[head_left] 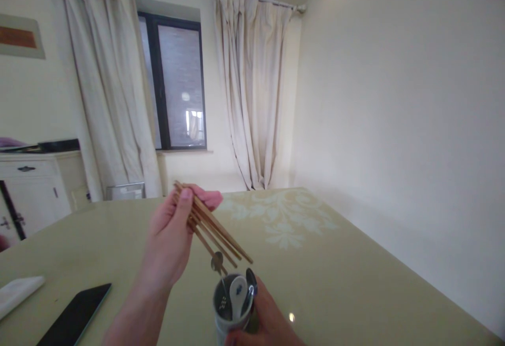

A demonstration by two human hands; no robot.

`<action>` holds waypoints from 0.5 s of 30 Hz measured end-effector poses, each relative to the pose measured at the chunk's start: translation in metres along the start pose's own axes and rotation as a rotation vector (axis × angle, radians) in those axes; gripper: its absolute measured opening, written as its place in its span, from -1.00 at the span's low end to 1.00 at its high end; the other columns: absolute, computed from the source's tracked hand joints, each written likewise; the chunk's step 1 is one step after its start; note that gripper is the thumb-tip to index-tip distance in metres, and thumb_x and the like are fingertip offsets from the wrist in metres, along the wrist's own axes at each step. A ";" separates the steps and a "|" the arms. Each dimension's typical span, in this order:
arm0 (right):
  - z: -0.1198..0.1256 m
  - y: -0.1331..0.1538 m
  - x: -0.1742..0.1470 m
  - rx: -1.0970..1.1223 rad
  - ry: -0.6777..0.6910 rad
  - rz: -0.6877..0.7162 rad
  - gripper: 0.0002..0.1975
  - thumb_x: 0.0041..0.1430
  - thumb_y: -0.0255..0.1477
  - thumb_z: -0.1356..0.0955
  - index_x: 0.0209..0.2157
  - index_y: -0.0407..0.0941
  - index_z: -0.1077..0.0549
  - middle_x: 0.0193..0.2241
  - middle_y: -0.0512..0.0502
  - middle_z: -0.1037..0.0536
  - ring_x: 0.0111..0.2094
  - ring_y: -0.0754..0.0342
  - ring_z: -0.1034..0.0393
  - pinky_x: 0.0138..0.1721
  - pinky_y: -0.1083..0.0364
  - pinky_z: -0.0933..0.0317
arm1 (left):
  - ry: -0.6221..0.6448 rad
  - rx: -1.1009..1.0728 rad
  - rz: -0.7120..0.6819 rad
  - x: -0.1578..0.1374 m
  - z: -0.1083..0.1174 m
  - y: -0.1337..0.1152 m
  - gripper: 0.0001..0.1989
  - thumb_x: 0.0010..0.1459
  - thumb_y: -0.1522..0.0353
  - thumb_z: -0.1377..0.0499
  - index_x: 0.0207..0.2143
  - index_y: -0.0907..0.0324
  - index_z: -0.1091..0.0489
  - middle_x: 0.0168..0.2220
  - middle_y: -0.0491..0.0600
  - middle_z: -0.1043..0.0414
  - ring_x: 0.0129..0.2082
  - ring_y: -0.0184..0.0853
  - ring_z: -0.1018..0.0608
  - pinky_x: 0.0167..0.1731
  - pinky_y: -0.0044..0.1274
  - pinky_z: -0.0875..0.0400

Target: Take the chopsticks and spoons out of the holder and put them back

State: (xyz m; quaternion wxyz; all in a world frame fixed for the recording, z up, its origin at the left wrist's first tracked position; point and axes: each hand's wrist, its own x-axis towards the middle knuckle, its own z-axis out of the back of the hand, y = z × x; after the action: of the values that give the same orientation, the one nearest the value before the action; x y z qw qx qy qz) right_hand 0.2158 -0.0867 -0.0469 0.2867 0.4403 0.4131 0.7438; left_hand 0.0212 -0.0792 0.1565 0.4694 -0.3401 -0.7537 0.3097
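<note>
My left hand (175, 233) is closed around a bundle of several wooden chopsticks (215, 220), raised above the table. Their thin ends slope down to the right, just over the cup. Something pink (213, 199), perhaps cloth, shows behind the fingers; whether it is gripped too I cannot tell. Low in the view, my right hand (272, 314) wraps around a pale utensil cup (226, 326) from the right. In the cup stand a white ceramic spoon (238, 296), a dark shiny spoon (251, 280) and a thin-handled metal spoon (216, 261) leaning left.
The greenish table (335, 283) bears a pale floral pattern at its far side. A dark phone or tablet (74, 314) and a white object (19, 293) lie at the left. A white cabinet (35, 183) stands beyond; a wall (406, 125) borders the right edge.
</note>
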 end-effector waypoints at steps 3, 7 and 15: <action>0.001 0.005 0.000 0.014 0.025 -0.046 -0.14 -0.09 0.12 -0.59 0.13 -0.12 -0.50 0.02 -0.28 -0.53 0.04 -0.26 -0.43 0.11 -0.16 -0.31 | -0.212 -0.146 -0.166 0.012 0.012 -0.014 -0.77 0.42 0.18 -0.18 -0.25 0.12 -0.46 -0.31 -0.08 -0.66 -0.25 -0.28 -0.71 -0.03 -0.31 -0.65; 0.002 0.010 -0.001 0.004 0.028 -0.048 -0.12 -0.02 0.17 -0.56 0.15 -0.15 -0.48 0.05 -0.30 -0.51 0.06 -0.25 -0.41 0.15 -0.16 -0.26 | -0.412 -0.214 -0.109 0.038 0.046 -0.004 -0.77 0.48 0.33 -0.09 -0.27 0.14 -0.45 -0.32 -0.12 -0.63 -0.27 -0.37 -0.68 -0.07 -0.42 -0.66; 0.002 0.012 0.000 0.035 0.031 -0.018 -0.18 0.01 0.13 -0.56 0.15 -0.11 -0.48 0.04 -0.29 -0.53 0.05 -0.26 -0.43 0.12 -0.17 -0.30 | -0.275 0.218 0.556 0.047 0.107 0.118 -0.80 0.40 0.50 -0.10 -0.31 0.25 -0.45 -0.45 0.01 -0.59 -0.57 -0.39 -0.61 -0.50 -0.57 -0.56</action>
State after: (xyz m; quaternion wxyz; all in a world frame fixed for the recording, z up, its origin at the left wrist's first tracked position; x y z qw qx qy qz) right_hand 0.2170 -0.0922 -0.0357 0.2791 0.4299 0.4346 0.7406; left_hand -0.0666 0.0110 0.0473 0.2940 -0.4357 -0.6508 0.5479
